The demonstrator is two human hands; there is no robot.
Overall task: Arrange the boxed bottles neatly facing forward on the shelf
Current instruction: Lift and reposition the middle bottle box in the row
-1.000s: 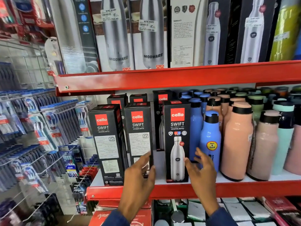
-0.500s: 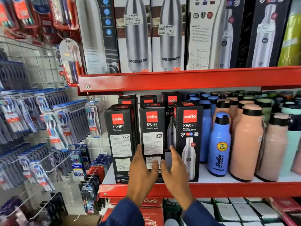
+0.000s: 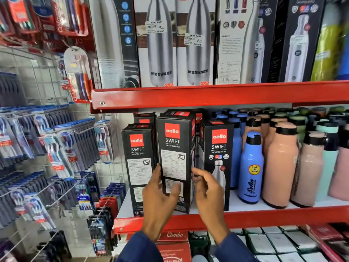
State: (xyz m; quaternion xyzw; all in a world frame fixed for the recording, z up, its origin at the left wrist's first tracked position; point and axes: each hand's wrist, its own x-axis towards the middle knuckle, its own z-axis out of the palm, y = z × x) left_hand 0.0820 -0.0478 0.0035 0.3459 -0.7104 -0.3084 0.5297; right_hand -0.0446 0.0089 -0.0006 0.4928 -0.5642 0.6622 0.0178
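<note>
Middle box [image 3: 174, 157] sits at shelf [image 3: 245, 218] front, btwn two other Cello boxes, back panel out, tilted w/ top leaning left. Left hand [image 3: 160, 201] clasps its lower left edge; right hand [image 3: 208, 191] half-curled beside it, contact unclear. Prob. stiff card, tall, tippy: hold low, both sides.

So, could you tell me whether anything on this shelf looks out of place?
Yes: the middle Cello box, gripped by the left hand, and the left box show printed text panels; only the right box shows its bottle picture.
</note>
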